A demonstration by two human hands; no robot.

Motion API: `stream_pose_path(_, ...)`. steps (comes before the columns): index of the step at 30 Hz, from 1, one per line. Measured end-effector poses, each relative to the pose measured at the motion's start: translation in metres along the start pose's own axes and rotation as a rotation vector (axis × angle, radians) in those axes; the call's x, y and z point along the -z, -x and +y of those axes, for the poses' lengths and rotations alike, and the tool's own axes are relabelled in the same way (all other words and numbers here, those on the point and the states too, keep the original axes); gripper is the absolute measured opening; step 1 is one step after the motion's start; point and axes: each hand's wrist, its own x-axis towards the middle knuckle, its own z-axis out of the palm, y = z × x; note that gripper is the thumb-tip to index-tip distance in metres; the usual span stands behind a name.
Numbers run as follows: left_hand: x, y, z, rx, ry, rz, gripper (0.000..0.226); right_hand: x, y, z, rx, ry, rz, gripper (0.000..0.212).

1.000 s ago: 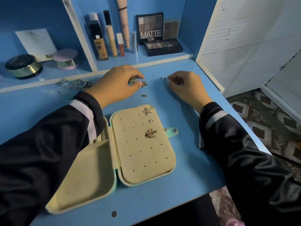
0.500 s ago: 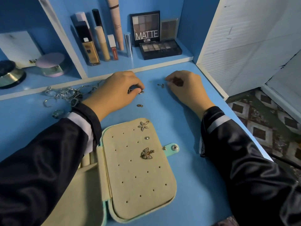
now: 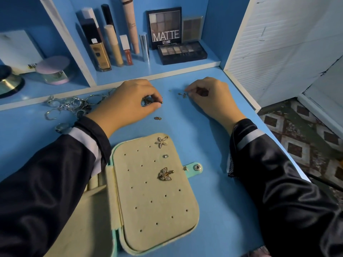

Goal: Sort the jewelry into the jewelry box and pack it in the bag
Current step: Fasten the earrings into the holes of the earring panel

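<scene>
The open jewelry box (image 3: 154, 204), teal outside with a beige perforated pad, lies on the blue desk in front of me. A starfish earring (image 3: 161, 142), a small stud (image 3: 165, 156) and a butterfly earring (image 3: 165, 174) are stuck on the pad. Beyond the box, my left hand (image 3: 128, 102) curls its fingers round a small gold earring (image 3: 150, 101). My right hand (image 3: 211, 97) pinches at a few tiny earring pieces (image 3: 182, 94) on the desk. One loose gold earring (image 3: 157, 118) lies between the hands and the box. No bag is in view.
A heap of silver rings and chains (image 3: 68, 107) lies left of my left hand. The shelf behind holds makeup bottles (image 3: 104, 45), an eyeshadow palette (image 3: 181, 52) and a round compact (image 3: 53, 71). The desk edge (image 3: 278, 138) drops off at the right to a patterned floor.
The camera has come closer and lower over the desk. Both hands stay at the same small pieces; my left fingers have closed a little more round the earring.
</scene>
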Motion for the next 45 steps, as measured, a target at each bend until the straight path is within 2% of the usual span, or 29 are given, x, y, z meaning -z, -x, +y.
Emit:
stream_pose_path(11,-0.007,-0.006,0.008,-0.073,-0.09,0.018,0.004,-0.001,-0.001,0.0,-0.006,-0.001,-0.009,0.016)
stream_pose_path(23,-0.007,-0.005,0.004,-0.005,0.026,0.024,0.013,0.0,-0.001,-0.002,-0.021,-0.009,-0.044,0.011)
stream_pose_path(45,-0.011,-0.009,0.01,-0.015,-0.118,0.07,0.01,0.0,-0.002,-0.003,-0.056,-0.017,-0.073,0.011)
